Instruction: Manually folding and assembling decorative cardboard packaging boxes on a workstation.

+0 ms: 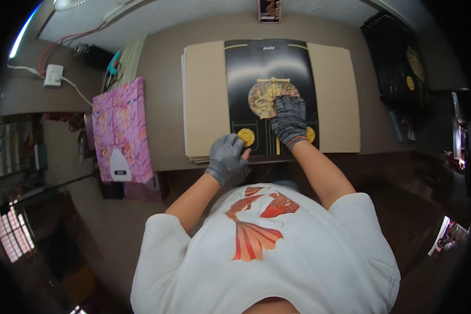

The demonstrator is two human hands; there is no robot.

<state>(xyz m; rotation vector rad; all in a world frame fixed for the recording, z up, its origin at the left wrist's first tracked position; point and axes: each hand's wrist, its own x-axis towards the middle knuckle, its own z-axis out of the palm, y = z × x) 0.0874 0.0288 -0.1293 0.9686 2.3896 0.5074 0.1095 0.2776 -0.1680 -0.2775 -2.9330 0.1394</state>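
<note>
A glossy black printed sheet [248, 70] with a gold ornamental medallion and smaller yellow discs lies lengthwise across the middle of a stack of brown cardboard [334, 99]. My right hand [289, 118], in a dark striped knit glove with bare fingertips, rests flat on the sheet over the medallion's right part. At the near left edge of the sheet is my left hand [226, 157], in a grey glove, its thumb held apart from the fingers. It covers the sheet's near left corner and part of the cardboard, and I see nothing held in it.
On the table's left side lies a pink floral-patterned flat package [121, 131], with a white power socket box [53, 76] and cables beyond it. A phone [269, 10] lies at the far edge. Black printed pieces [395, 60] are piled at the far right.
</note>
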